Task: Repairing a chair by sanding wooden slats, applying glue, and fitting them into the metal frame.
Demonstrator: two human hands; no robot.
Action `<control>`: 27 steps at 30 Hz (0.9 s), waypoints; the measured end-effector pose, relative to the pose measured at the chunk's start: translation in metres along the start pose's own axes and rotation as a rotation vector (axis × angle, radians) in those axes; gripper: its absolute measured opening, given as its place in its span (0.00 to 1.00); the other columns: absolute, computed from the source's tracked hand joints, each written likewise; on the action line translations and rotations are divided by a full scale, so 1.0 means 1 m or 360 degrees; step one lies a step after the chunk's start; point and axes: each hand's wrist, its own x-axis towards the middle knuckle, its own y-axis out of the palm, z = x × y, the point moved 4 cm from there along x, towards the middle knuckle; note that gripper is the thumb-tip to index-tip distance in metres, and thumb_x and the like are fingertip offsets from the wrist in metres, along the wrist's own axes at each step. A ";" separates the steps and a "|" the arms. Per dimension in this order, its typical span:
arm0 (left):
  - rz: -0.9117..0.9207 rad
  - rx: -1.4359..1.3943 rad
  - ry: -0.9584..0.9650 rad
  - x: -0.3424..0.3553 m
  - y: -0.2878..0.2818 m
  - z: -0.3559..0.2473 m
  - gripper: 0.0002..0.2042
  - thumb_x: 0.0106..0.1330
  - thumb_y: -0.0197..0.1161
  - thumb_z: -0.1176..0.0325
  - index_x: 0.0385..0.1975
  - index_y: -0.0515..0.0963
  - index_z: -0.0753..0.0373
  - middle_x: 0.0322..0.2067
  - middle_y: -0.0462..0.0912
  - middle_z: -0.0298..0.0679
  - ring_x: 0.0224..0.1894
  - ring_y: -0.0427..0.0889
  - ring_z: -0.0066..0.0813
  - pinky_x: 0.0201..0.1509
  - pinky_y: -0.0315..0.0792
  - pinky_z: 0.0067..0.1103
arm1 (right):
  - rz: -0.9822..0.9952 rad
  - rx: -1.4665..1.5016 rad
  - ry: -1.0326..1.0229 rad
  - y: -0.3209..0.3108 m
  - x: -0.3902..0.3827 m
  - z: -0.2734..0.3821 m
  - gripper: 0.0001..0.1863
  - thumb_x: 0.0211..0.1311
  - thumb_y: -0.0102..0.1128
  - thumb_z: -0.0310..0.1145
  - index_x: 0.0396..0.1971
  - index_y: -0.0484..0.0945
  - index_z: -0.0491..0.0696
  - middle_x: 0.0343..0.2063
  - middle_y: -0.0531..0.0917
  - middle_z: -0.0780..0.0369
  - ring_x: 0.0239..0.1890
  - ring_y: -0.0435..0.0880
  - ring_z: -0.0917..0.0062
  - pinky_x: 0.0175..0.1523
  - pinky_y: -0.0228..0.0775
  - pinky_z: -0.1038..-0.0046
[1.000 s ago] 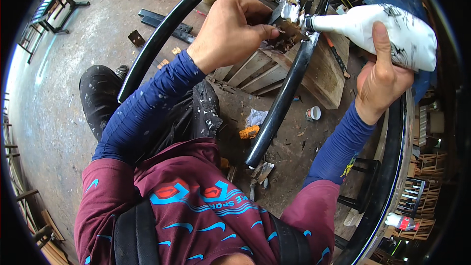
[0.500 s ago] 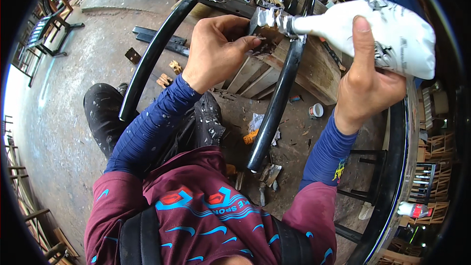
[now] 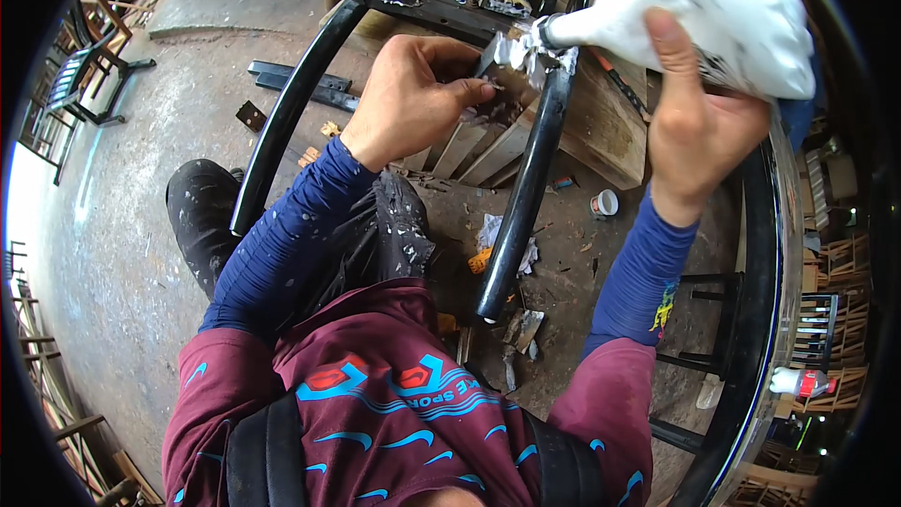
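Observation:
A white plastic squeeze bottle lies tilted in my right hand, the thumb along its near side. The narrow neck points left at the top of a black chair leg, where thick white glue is smeared. My left hand is closed beside the glue, thumb and fingers pinching a dark wooden piece; its fingertips are partly hidden. The upturned black chair frame has a second leg curving down at the left.
Beneath the frame stands a wooden block or crate. A small white cup, scraps and a yellow object lie on the floor. Black bars lie to the left. A red-labelled bottle and more chairs are farther off.
The bottle and my right hand have shifted left and slightly up, bringing the neck closer over the joint. More white glue shows around the leg top. My left hand has barely moved.

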 end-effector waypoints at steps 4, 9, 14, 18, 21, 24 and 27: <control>0.0180 0.0261 -0.0009 -0.001 0.002 -0.006 0.13 0.61 0.72 0.74 0.44 0.85 0.73 0.36 0.90 0.46 0.37 0.88 0.25 0.46 0.81 0.23 | 0.0022 0.0516 0.0067 -0.007 -0.007 -0.008 0.21 0.56 0.77 0.24 0.49 0.82 0.39 0.44 0.88 0.55 0.47 0.87 0.71 0.59 0.77 0.69; 0.0287 0.0231 -0.0103 -0.002 0.002 -0.004 0.15 0.61 0.72 0.73 0.46 0.85 0.72 0.37 0.90 0.47 0.37 0.88 0.26 0.48 0.81 0.25 | 0.0079 0.0185 0.0042 -0.008 -0.013 -0.022 0.21 0.59 0.74 0.22 0.52 0.79 0.38 0.46 0.87 0.55 0.47 0.87 0.69 0.59 0.77 0.68; 0.0333 0.0279 0.0045 -0.004 0.002 0.000 0.18 0.62 0.73 0.72 0.52 0.84 0.69 0.41 0.90 0.44 0.40 0.88 0.26 0.49 0.81 0.23 | 0.0089 0.0451 0.0099 -0.015 -0.007 -0.031 0.20 0.58 0.76 0.24 0.49 0.81 0.38 0.44 0.87 0.56 0.47 0.87 0.71 0.56 0.79 0.68; 0.0315 0.0329 0.0130 -0.004 0.003 0.001 0.18 0.62 0.73 0.74 0.52 0.84 0.68 0.41 0.90 0.44 0.41 0.88 0.26 0.50 0.81 0.23 | 0.0062 0.0212 0.0052 -0.016 -0.009 -0.032 0.22 0.58 0.75 0.23 0.53 0.80 0.40 0.46 0.87 0.56 0.47 0.87 0.70 0.58 0.79 0.68; 0.0336 0.0261 0.0031 -0.005 0.001 0.003 0.18 0.61 0.71 0.76 0.51 0.83 0.71 0.41 0.90 0.48 0.43 0.89 0.30 0.52 0.82 0.25 | 0.0097 0.0086 -0.0161 -0.020 -0.011 -0.025 0.21 0.59 0.73 0.22 0.52 0.80 0.39 0.47 0.87 0.55 0.47 0.87 0.69 0.60 0.79 0.66; 0.0331 0.0221 0.0098 -0.002 -0.002 0.000 0.17 0.61 0.72 0.76 0.51 0.84 0.70 0.42 0.90 0.48 0.41 0.89 0.30 0.51 0.82 0.25 | -0.0066 0.0296 0.0134 -0.033 -0.009 -0.027 0.20 0.60 0.71 0.21 0.52 0.80 0.38 0.46 0.87 0.54 0.48 0.87 0.66 0.61 0.79 0.64; 0.0215 0.0206 0.0029 0.001 -0.005 0.003 0.17 0.62 0.74 0.72 0.50 0.84 0.69 0.41 0.90 0.47 0.42 0.88 0.29 0.51 0.81 0.24 | 0.0168 0.0249 -0.0085 -0.029 -0.018 -0.014 0.25 0.59 0.72 0.21 0.56 0.76 0.37 0.49 0.85 0.53 0.50 0.86 0.64 0.62 0.79 0.62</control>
